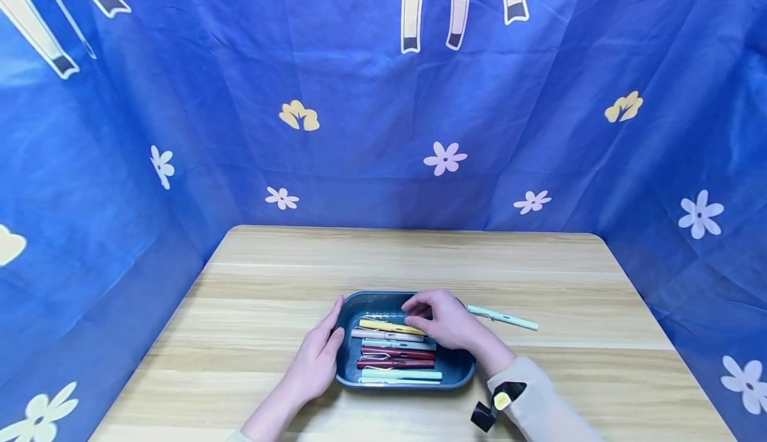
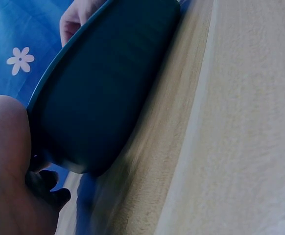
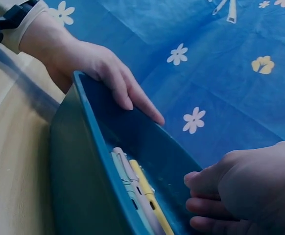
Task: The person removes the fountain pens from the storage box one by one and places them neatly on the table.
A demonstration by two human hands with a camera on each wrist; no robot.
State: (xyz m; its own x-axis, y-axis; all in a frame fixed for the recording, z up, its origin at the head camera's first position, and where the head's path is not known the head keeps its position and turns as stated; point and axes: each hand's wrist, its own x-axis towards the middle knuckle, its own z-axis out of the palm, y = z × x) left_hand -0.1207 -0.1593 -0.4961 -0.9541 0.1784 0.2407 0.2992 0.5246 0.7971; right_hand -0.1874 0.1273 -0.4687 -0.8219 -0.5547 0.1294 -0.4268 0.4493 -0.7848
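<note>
A dark teal tray point(image 1: 457, 370) holds several pens lying side by side. Farthest back is a yellow pen point(image 1: 383, 326), then a pale lilac pen point(image 1: 383, 335), a pale blue pen point(image 1: 413, 345), two dark red pens point(image 1: 398, 363) and mint pens point(image 1: 407, 375) at the front. My left hand point(image 1: 315, 359) holds the tray's left side, thumb over the rim and fingers along the outer wall. Over the right rear part, my right hand point(image 1: 446, 319) hovers with loosely bent fingers near the yellow pen's right end. Nothing shows between its fingers.
One mint pen point(image 1: 506, 317) lies on the wooden table point(image 1: 287, 262) to the right of the tray, partly behind my right hand. Blue patterned cloth point(image 1: 371, 162) surrounds the table at the back and sides. A black wrist device point(image 1: 497, 405) sits on my right sleeve.
</note>
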